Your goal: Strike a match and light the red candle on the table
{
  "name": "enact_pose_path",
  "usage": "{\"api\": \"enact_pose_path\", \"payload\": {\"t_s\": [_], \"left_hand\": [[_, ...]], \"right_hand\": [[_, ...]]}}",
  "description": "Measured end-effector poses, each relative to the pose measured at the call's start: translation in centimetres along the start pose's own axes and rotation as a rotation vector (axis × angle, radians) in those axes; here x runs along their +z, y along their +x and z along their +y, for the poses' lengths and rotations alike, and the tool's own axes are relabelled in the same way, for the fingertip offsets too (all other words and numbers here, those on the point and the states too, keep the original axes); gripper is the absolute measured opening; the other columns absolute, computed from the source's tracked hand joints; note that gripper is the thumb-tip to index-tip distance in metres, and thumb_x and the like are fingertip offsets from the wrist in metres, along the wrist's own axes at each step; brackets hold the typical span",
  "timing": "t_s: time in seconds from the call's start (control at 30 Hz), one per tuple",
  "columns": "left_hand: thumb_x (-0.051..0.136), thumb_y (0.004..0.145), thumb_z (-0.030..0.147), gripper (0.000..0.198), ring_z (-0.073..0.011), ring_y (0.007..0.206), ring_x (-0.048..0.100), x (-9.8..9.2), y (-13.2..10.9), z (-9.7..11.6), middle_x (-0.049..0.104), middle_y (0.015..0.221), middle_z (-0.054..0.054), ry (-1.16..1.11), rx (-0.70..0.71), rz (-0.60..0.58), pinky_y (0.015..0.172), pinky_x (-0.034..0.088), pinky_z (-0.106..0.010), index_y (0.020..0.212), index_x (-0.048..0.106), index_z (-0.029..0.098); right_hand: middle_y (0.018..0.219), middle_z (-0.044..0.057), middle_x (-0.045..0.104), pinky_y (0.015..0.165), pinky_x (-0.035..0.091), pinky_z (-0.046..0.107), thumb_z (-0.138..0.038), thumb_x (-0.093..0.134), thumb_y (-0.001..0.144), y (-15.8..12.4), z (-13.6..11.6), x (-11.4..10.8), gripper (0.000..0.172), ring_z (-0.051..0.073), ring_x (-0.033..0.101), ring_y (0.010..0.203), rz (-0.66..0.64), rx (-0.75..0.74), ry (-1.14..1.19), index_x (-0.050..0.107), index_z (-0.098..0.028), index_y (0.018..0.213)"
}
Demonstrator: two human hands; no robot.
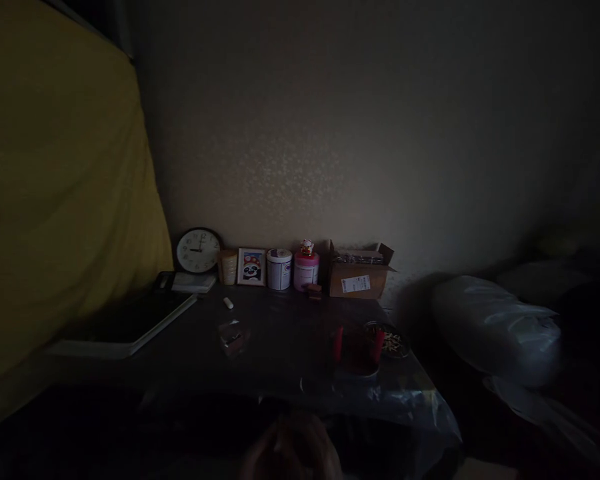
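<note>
The room is very dark. At the bottom edge, in front of the table, shows a blurred, dim shape that looks like one of my hands [291,450], probably the right; its fingers cannot be made out. It is held low, short of the table's front edge [330,393], touching nothing I can see. Nearest to it on the table stand two red upright sticks [338,343] on a small tray and a round dish of matchsticks [394,343]. The other hand is out of view.
Along the wall stand a round clock [199,251], a framed panda picture [251,267], a white tin [279,269], a pink jar [306,268] and an open cardboard box [359,277]. A dark flat board [125,323] lies left, beside yellow cloth [55,200]. A white plastic bag [495,327] lies right.
</note>
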State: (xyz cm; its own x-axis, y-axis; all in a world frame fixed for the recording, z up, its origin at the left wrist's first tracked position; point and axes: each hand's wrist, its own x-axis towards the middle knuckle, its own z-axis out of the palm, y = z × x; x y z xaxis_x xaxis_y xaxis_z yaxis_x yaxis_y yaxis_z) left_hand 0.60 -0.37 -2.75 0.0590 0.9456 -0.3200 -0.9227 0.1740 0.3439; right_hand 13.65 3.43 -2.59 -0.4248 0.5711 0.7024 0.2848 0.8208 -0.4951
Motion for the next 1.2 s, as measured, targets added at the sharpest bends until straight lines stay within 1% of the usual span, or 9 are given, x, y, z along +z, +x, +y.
{"api": "enact_pose_path", "payload": {"t_s": [0.13,0.23,0.3,0.4,0.53,0.77,0.87,1.0,1.2], "left_hand": [[0.058,0.080,0.024,0.013,-0.0258,0.088,0.065,0.7,-0.9,-0.6,0.071,0.080,-0.005,-0.031,0.062,-0.096,0.072,0.050,-0.032,0.090,0.065,0.023],[0.055,0.081,0.030,0.018,-0.0252,0.089,0.065,0.7,-1.7,-0.6,0.070,0.086,-0.005,-0.013,0.084,-0.110,0.074,0.050,-0.033,0.096,0.064,0.025],[0.054,0.081,0.034,0.020,-0.0242,0.088,0.065,0.6,-1.6,-0.7,0.069,0.086,-0.005,-0.004,0.093,-0.106,0.074,0.051,-0.033,0.097,0.063,0.025],[0.057,0.079,0.035,0.017,-0.0209,0.083,0.065,0.7,-0.5,-0.8,0.066,0.080,-0.004,0.009,0.098,-0.103,0.073,0.050,-0.030,0.090,0.064,0.023],[0.062,0.077,0.029,0.010,-0.0203,0.085,0.063,0.5,0.5,-0.8,0.065,0.078,-0.005,0.014,0.086,-0.115,0.074,0.049,-0.028,0.080,0.065,0.020],[0.063,0.076,0.027,0.008,-0.0188,0.080,0.062,0.0,0.1,-0.7,0.063,0.071,-0.002,0.023,0.096,-0.125,0.077,0.046,-0.029,0.072,0.065,0.020],[0.064,0.076,0.030,0.012,-0.0182,0.077,0.060,-0.2,0.2,-0.7,0.062,0.070,-0.003,-0.005,0.045,-0.104,0.074,0.045,-0.028,0.074,0.066,0.018],[0.064,0.076,0.023,0.010,-0.0135,0.073,0.060,-0.4,0.5,-0.6,0.063,0.070,-0.002,-0.073,0.031,-0.085,0.075,0.044,-0.023,0.074,0.068,0.014],[0.057,0.082,0.031,0.024,-0.0172,0.078,0.062,0.2,-0.5,-0.5,0.068,0.078,-0.006,0.019,0.049,-0.126,0.072,0.045,-0.026,0.089,0.069,0.012]], "right_hand": [[0.104,0.004,0.067,0.073,0.058,0.023,-0.032,0.053,0.087,0.6,0.2,-0.3,0.028,0.020,0.067,0.093,-0.052,0.006,0.080,0.057,-0.032,0.114],[0.109,0.005,0.064,0.080,0.055,0.023,-0.032,0.053,0.087,1.0,0.0,-0.7,0.030,0.018,0.064,0.098,-0.107,-0.009,0.114,0.055,-0.030,0.116],[0.114,0.006,0.061,0.086,0.053,0.024,-0.029,0.052,0.087,1.2,-0.1,-1.0,0.033,0.018,0.061,0.104,-0.182,-0.008,0.132,0.053,-0.029,0.120],[0.117,0.006,0.059,0.091,0.050,0.025,-0.024,0.052,0.087,1.5,-0.3,-1.3,0.036,0.018,0.058,0.109,-0.258,-0.015,0.137,0.050,-0.027,0.122],[0.116,0.006,0.060,0.090,0.050,0.025,-0.021,0.051,0.087,1.7,-0.5,-1.3,0.034,0.017,0.058,0.108,-0.265,-0.002,0.117,0.051,-0.027,0.121],[0.119,0.008,0.058,0.092,0.049,0.028,-0.019,0.050,0.086,1.5,-0.4,-1.2,0.038,0.018,0.056,0.110,-0.255,-0.020,0.122,0.049,-0.025,0.124],[0.119,0.007,0.058,0.092,0.050,0.028,-0.020,0.050,0.087,1.6,-0.4,-1.3,0.034,0.019,0.057,0.110,-0.261,-0.004,0.141,0.052,-0.026,0.120],[0.120,0.005,0.058,0.092,0.049,0.029,-0.021,0.051,0.086,1.5,-0.2,-1.1,0.032,0.019,0.055,0.112,-0.269,0.004,0.148,0.054,-0.028,0.117],[0.122,0.005,0.057,0.094,0.048,0.028,-0.018,0.050,0.085,1.4,-0.2,-1.0,0.035,0.018,0.054,0.113,-0.267,0.039,0.143,0.053,-0.027,0.119]]}}
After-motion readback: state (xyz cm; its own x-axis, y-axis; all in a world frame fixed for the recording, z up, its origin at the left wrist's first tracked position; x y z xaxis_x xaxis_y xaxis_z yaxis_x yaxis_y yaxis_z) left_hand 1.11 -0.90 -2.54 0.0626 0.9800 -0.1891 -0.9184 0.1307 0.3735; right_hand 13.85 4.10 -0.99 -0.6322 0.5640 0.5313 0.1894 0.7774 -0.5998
